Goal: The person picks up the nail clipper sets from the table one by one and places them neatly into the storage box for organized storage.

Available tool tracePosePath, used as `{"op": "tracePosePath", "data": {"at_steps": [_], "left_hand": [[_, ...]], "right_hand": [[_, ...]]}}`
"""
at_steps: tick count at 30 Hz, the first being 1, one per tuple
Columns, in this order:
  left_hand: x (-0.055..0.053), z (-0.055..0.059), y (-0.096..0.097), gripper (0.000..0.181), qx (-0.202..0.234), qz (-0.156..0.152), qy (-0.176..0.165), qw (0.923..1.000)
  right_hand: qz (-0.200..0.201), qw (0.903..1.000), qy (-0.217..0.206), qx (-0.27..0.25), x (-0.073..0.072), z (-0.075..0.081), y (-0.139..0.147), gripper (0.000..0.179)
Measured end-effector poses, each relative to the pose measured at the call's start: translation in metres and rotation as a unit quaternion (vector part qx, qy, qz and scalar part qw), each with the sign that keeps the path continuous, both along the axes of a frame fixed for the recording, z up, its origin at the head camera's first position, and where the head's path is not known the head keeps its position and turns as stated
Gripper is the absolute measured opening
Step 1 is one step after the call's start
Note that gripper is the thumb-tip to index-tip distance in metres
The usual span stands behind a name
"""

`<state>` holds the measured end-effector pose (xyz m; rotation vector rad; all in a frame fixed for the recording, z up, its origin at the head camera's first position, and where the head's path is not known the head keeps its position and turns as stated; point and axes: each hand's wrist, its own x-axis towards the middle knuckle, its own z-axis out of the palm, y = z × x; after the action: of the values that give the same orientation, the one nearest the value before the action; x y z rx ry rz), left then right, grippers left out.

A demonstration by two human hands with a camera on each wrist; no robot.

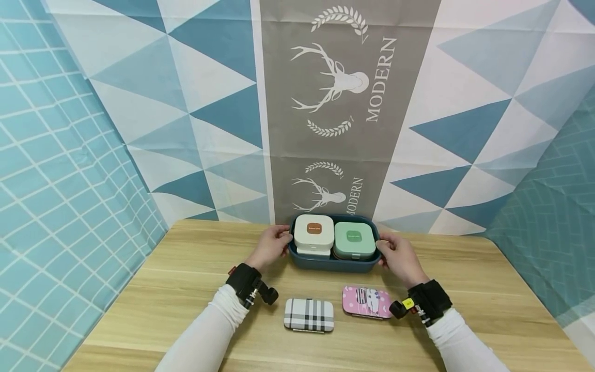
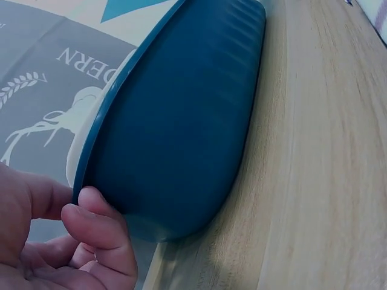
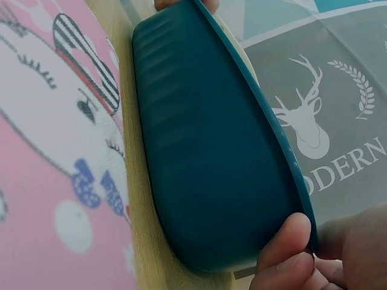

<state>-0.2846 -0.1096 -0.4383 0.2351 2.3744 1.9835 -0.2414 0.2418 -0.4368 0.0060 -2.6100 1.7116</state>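
Note:
A dark blue plastic bin (image 1: 334,265) rests at the back of the table, with white boxes (image 1: 314,232) stacked in its left half and a mint green box (image 1: 355,241) in its right half. My left hand (image 1: 271,245) pinches the bin's left rim between thumb and fingers; the left wrist view shows this grip on the blue wall (image 2: 175,121). At the opposite end, my right hand (image 1: 398,254) pinches the right rim, also seen close up in the right wrist view beside the bin (image 3: 205,139). What lies under the boxes is mostly hidden.
In front of the bin lie a plaid flat case (image 1: 309,314) and a pink cat-patterned case (image 1: 367,302), the latter close to my right wrist. Behind the wooden table (image 1: 186,289) hangs a patterned cloth (image 1: 223,103), right behind the bin.

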Motion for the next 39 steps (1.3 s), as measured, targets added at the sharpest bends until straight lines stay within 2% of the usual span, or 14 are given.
{"op": "tracePosePath", "data": {"at_steps": [18, 26, 32, 39], "left_hand": [[0.001, 0.002, 0.000, 0.042, 0.015, -0.002, -0.019, 0.9997], [0.000, 0.002, -0.001, 0.043, 0.016, -0.006, -0.019, 0.9997], [-0.001, 0.001, -0.002, 0.043, 0.015, -0.010, -0.023, 0.9996], [0.000, 0.002, -0.004, 0.045, 0.009, -0.014, -0.022, 0.9996]], "right_hand": [[-0.005, 0.9994, 0.003, 0.035, 0.004, 0.005, 0.002, 0.052], [-0.015, 0.9957, 0.016, 0.090, 0.011, 0.012, 0.000, 0.061], [-0.015, 0.9915, 0.041, 0.123, 0.017, 0.015, -0.001, 0.061], [-0.007, 0.9827, 0.092, 0.161, 0.023, 0.023, -0.008, 0.057]]}}
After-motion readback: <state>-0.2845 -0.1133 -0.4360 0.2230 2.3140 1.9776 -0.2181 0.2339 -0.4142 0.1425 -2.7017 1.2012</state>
